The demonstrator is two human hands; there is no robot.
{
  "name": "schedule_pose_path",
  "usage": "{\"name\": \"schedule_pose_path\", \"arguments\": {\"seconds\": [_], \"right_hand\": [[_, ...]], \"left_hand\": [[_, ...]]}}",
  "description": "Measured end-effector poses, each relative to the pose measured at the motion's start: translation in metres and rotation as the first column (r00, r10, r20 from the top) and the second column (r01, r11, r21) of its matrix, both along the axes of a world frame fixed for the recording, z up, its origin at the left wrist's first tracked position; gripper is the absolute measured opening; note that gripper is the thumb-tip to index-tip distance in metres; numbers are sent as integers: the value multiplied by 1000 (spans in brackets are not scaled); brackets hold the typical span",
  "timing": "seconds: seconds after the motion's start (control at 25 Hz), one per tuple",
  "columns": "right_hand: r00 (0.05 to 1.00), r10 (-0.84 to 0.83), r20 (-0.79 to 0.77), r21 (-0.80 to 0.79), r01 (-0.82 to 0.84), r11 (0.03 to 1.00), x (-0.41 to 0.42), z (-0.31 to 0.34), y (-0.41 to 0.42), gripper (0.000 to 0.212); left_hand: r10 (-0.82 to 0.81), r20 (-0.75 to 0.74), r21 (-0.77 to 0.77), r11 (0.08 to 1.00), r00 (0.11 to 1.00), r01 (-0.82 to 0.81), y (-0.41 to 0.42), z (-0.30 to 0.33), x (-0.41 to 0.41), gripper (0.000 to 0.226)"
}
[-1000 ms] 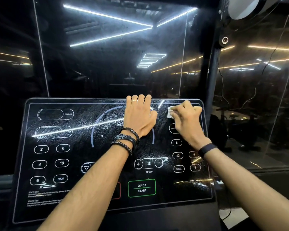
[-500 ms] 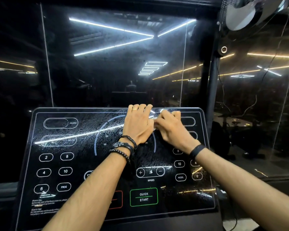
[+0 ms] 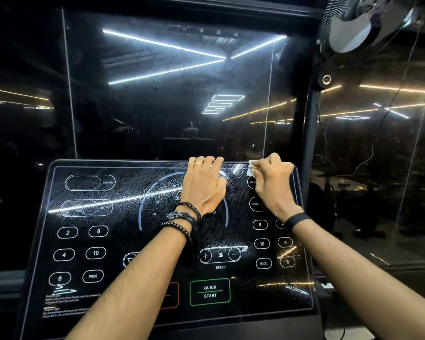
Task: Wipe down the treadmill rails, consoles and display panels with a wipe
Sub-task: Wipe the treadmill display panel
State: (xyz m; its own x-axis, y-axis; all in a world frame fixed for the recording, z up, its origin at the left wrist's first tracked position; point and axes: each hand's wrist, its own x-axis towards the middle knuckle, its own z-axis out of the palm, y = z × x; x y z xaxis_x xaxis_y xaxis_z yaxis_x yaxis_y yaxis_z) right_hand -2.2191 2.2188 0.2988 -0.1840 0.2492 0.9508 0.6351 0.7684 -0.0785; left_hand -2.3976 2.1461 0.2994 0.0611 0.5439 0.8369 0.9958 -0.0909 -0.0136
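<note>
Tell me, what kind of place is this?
Probably a gym. A treadmill console with a QUICK START button faces dark glass, and the right hand wipes it with a wipe.

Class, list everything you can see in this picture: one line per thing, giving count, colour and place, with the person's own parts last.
display panel: one, black, white markings, centre.
QUICK START button: one, green outline, panel bottom.
wipe: one, white, panel's top right.
fan: one, dark grille, top right.
glass wall: dark, reflecting lights, behind panel.
left hand: flat on panel top, ring, dark bracelets at wrist.
right hand: pinches wipe, black wristband.
</note>
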Motion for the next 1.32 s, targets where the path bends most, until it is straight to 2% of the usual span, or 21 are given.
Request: {"name": "schedule_pose_path", "arguments": {"seconds": [0.04,0.12,0.16,0.2,0.28,0.32,0.36,0.44,0.48,0.52,0.6,0.64,0.68,0.8,0.84,0.96,1.12,1.16,1.24,1.28,1.32], "right_hand": [[997,30,77,-3,-29,1000,-3,-15,-10,17],[944,90,317,121,-134,984,-2,-49,-22,16],[939,83,333,136,-135,982,5,-48,-20,16],[962,58,266,117,-91,989,12,-39,-11,16],[1000,-13,9,48,12,999,18,-20,1,17],[999,-22,-34,16,22,1000,17,-20,2,17],[1000,-4,6,11,4,1000,13,-24,-2,17],[977,32,211,94,-53,994,11,-43,-8,14],[967,17,253,121,-49,991,17,-43,-5,13],[978,-7,209,99,-14,995,25,-34,2,12],[996,-83,-42,-22,82,996,32,-14,11,11],[990,-100,-96,-58,95,994,31,-15,10,12],[993,-90,-69,-44,88,995,26,-24,5,13],[976,38,214,85,-57,995,21,-60,-15,16],[973,54,223,82,-74,994,26,-61,-15,17],[993,53,102,27,-56,998,26,-61,-19,19],[932,94,350,97,-135,986,25,-92,-29,16],[943,83,323,95,-120,988,30,-88,-24,17],[990,60,130,30,-65,997,31,-81,-24,18],[994,65,85,0,-65,998,26,-85,-28,18],[989,88,115,-4,-88,996,21,-96,-35,17]], "left_hand": [[2,-5,6,1000,1000,-2,1,-1,-1,62],[18,-11,17,1000,1000,-18,5,-5,-2,56],[26,-11,16,1000,1000,-26,6,-6,-2,54],[35,-11,9,999,999,-35,7,-5,-2,52],[65,-26,-5,998,998,-65,8,-6,0,54],[92,-40,-2,996,995,-92,9,-7,1,56],[123,-57,1,992,991,-123,9,-6,2,59],[180,-93,-18,983,979,-183,12,-6,3,67],[204,-111,-24,978,973,-207,13,-6,5,70],[221,-124,-22,974,967,-225,13,-4,7,71],[229,-108,-42,971,967,-234,11,0,12,68],[232,-93,-54,970,968,-237,11,2,15,65],[239,-84,-61,968,967,-244,12,4,17,63],[240,-73,-71,967,968,-245,14,5,22,61],[228,-68,-79,969,971,-233,15,6,23,62],[190,-60,-91,977,980,-195,14,10,23,62],[108,-21,-57,992,994,-109,16,10,18,61],[107,-23,-62,992,994,-109,16,11,18,61],[119,-38,-89,989,992,-122,16,14,17,62],[121,-43,-95,988,992,-124,16,16,17,62],[121,-47,-91,988,992,-125,16,17,18,62]]}}
